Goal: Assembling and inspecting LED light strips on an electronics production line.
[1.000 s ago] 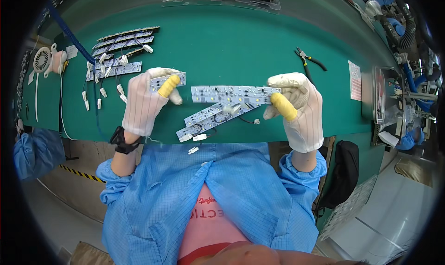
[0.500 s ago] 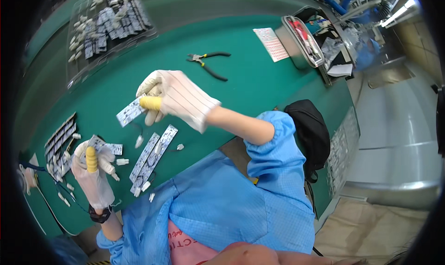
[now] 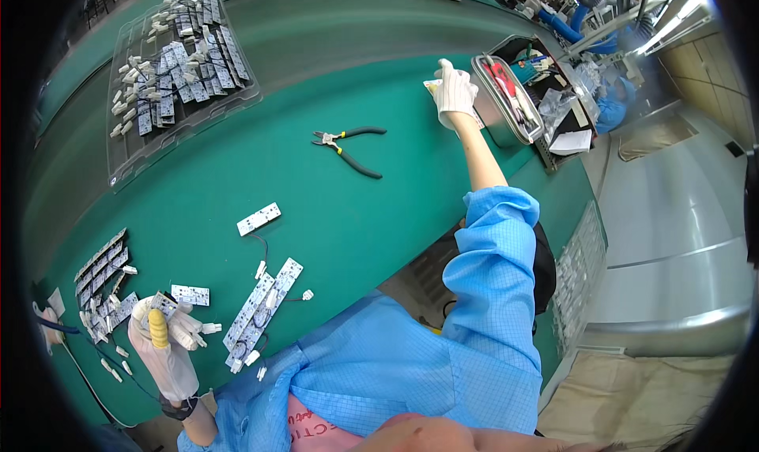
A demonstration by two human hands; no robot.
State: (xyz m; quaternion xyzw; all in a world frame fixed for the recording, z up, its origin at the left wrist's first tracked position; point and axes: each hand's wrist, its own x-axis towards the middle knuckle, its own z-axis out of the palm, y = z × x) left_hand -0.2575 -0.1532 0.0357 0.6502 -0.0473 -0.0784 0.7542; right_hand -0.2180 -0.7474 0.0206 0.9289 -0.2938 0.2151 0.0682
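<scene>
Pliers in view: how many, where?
1: the pliers lie open on the green mat, between the tray of boards and the right hand. Others could be hidden in the steel tin.

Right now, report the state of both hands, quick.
Left hand: closed, holding a board.
Right hand: over the sheet; whether it grips cannot be told.

Board [image 3: 164,303] in left grip [image 3: 166,332], open pliers [image 3: 329,139]
</scene>
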